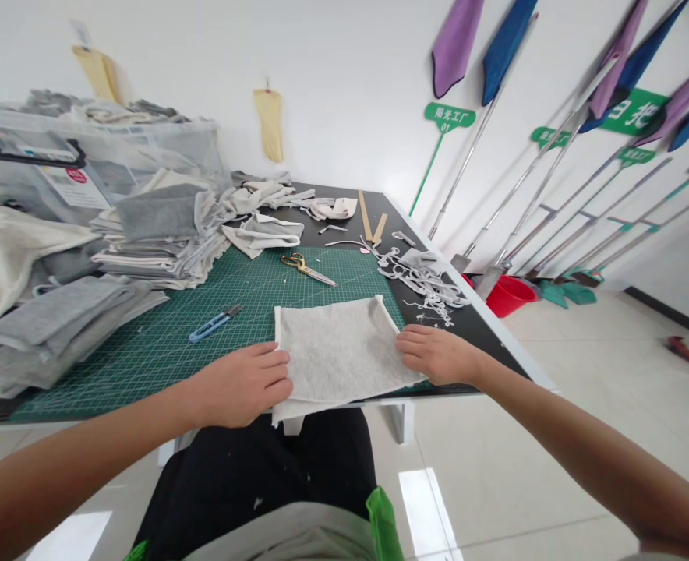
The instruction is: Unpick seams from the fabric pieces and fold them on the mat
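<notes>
Cloth (338, 351), one grey piece, lies on one green cutting mat (251, 290) at the near edge of the counter (468, 320), its lower left corner hanging over. Two hands touch it, the left hand (231, 389) at its left edge, the right hand (441, 354) at its right; each hand's fingers lie close together, but the thumbs are hidden, so I cannot tell whether they pinch it. Beyond lie one pair of gold-handled scissors (318, 275), one blue pair of snips (209, 327) and two flat tan strips (365, 218). One clear bin (201, 148) stands behind stacked grey cloths (151, 214).
</notes>
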Available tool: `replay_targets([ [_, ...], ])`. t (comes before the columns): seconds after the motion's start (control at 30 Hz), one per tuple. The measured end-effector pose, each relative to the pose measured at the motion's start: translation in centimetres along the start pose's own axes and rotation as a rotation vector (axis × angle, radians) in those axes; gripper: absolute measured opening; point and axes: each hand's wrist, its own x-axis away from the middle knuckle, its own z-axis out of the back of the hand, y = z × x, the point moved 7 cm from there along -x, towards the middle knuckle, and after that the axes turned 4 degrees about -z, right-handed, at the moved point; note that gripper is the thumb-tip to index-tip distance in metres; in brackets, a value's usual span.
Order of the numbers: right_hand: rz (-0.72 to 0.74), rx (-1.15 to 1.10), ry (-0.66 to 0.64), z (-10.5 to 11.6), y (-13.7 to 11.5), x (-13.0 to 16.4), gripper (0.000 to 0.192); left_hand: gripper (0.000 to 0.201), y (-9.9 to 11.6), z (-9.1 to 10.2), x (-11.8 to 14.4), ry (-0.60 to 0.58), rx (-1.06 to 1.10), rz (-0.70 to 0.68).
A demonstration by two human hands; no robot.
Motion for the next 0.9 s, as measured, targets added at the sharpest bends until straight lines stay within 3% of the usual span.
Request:
replay_targets([
  [0.27,0.035,-0.071,-0.131,-1.2,-1.1,0.6,0.012,0.009,1.8,-0.4,0.7,0.029,0.032,0.028],
  [0.63,-0.06,-0.03,-0.034,-1.1,-3.3,0.5,0.043,0.011,4.9,-1.0,1.4,0.184,0.006,-0.063],
  [0.77,-0.134,-0.033,0.075,0.0,-3.2,0.3,0.038,0.014,4.7,0.9,1.5,0.324,0.041,-0.028],
  [0.9,-0.337,-0.119,0.227,2.0,-1.5,-1.6,0.022,0.021,1.9,3.7,0.2,0.492,0.088,0.167],
])
